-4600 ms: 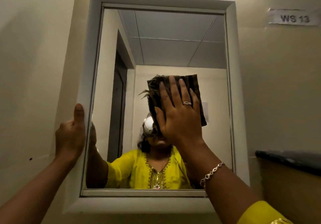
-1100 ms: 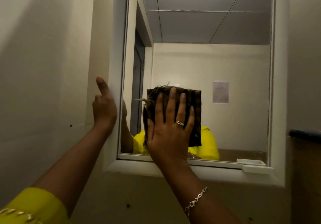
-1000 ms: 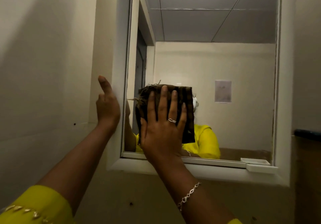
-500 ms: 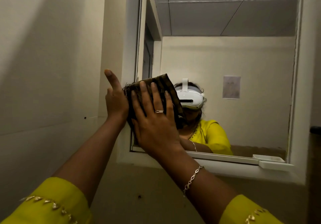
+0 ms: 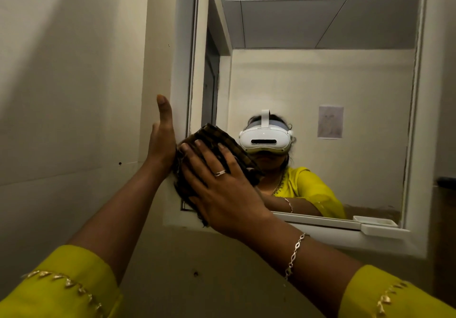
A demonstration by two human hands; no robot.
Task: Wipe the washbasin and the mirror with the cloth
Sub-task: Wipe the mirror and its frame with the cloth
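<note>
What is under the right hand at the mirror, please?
The right hand lies flat on a dark folded cloth, pressing it to the mirror's lower left corner. The glass and frame beneath the cloth are covered.

We press the cloth [image 5: 209, 145] flat with our right hand [image 5: 222, 189] on the mirror's [image 5: 320, 83] lower-left corner; left hand [image 5: 161, 142] braces the frame [image 5: 180, 71].

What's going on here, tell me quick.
A person is wiping a wall mirror with a dark folded cloth. The right hand lies flat on the cloth, fingers spread, pressing it against the mirror's lower left corner, where it overlaps the white frame. The left hand rests open against the frame's left side. No washbasin is in view, so only the mirror part of the job shows.
</note>
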